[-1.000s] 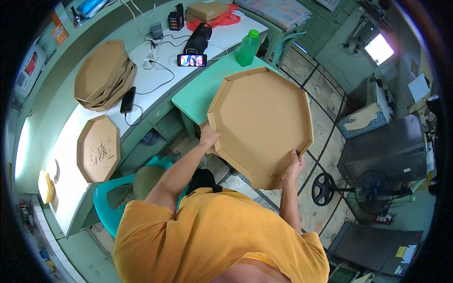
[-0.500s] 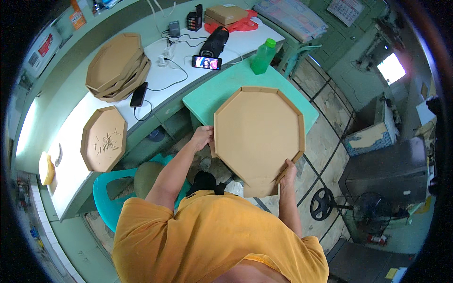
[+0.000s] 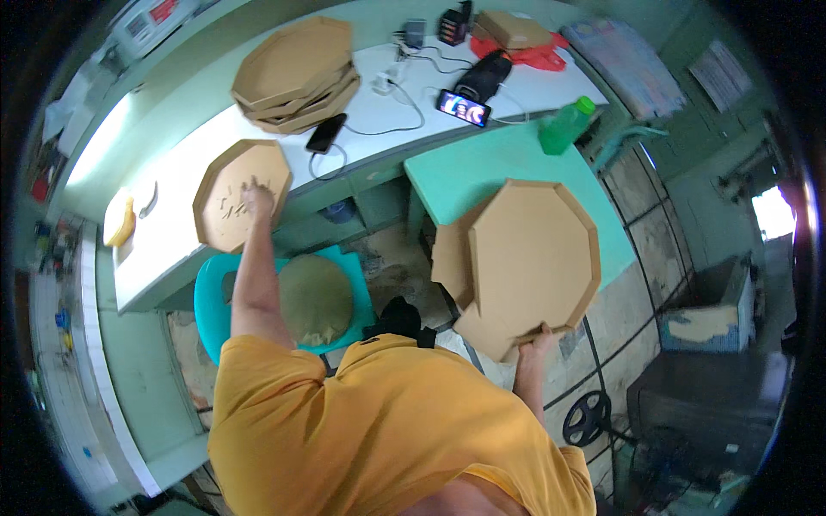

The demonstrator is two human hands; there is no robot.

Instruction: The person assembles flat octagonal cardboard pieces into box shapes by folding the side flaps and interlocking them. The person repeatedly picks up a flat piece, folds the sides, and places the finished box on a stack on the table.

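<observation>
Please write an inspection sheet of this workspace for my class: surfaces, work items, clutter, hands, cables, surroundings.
Surfaces: white counter; green table.
Work items: large cardboard tray over the table, a panel jutting out at its left; smaller-looking tray on the counter, holding small loose pieces; stack of trays behind it.
Clutter: dark phone, lit phone, green bottle, red bag.
Hands: left hand at the pieces, grip unclear; right hand holds the large tray's near edge.
Cables: thin cords looping near the dark phone.
Surroundings: teal chair with round cushion.
</observation>
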